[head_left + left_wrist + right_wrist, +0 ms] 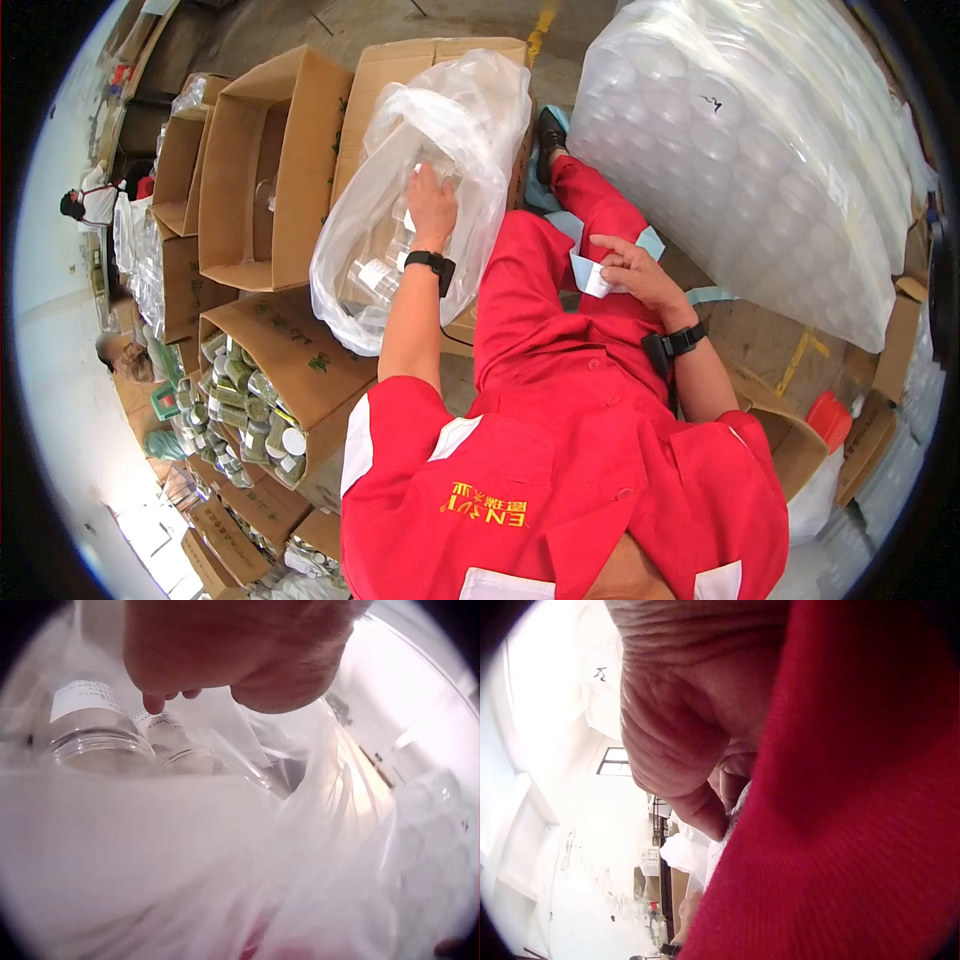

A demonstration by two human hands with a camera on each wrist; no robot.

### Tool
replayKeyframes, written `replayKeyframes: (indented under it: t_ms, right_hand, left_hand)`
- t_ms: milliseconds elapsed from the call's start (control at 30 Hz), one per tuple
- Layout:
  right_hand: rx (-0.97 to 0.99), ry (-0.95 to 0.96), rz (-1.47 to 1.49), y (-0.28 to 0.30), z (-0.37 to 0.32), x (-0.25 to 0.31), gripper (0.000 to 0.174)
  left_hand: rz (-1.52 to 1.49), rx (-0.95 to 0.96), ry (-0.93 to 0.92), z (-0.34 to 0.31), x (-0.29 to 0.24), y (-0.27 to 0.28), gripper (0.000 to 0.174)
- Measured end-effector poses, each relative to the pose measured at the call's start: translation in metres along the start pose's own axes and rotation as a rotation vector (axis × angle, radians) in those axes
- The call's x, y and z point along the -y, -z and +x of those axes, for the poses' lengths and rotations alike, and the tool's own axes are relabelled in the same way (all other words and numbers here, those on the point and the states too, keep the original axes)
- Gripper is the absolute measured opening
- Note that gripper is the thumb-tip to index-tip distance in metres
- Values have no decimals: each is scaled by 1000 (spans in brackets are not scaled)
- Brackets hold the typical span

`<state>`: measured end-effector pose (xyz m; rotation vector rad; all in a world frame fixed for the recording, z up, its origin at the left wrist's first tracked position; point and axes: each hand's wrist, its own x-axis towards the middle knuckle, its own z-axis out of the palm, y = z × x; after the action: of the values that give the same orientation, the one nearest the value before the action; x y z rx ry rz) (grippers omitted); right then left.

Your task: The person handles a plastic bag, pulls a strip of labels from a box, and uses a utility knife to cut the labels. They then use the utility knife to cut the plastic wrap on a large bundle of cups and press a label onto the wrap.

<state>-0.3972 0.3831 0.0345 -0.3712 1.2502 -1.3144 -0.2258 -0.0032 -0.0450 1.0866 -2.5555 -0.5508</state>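
In the head view my left hand (432,208) reaches into a clear plastic bag (335,240) set in a cardboard box, its fingers over the transparent jars inside. One labelled jar (375,278) lies on its side near my wrist. The left wrist view shows the hand above a jar (90,724) with a white printed label; its fingertips are partly hidden. Over my lap my right hand (645,275) pinches a strip of white labels (594,279) on pale blue backing, which trails across my thigh. In the right wrist view a red trouser leg covers most of what the right hand (682,727) holds.
A large plastic-wrapped stack of clear jars (690,140) stands to my right. To my left are an open cardboard box (235,190) and a box of filled jars (235,395). Further boxes stand behind, and two people are at the far left.
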Motion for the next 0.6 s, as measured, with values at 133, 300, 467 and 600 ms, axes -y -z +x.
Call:
replayKeyframes:
  t_ms: [133,300,467,600]
  right_hand:
    - [18,23,-20,1,2,1,62]
    - [1,41,19,-6,-3,1,62]
    - [19,88,-4,2,3,-11,62]
    - [37,89,-22,2,5,-12,62]
  left_hand:
    - [410,110,-130,5,-22,16,55]
    - [-49,-41,-129,-27,-24,32,48]
    - [-529,-58,220,-147,-54,71,32]
    - [-898,-215,576,-205,-26,61,38]
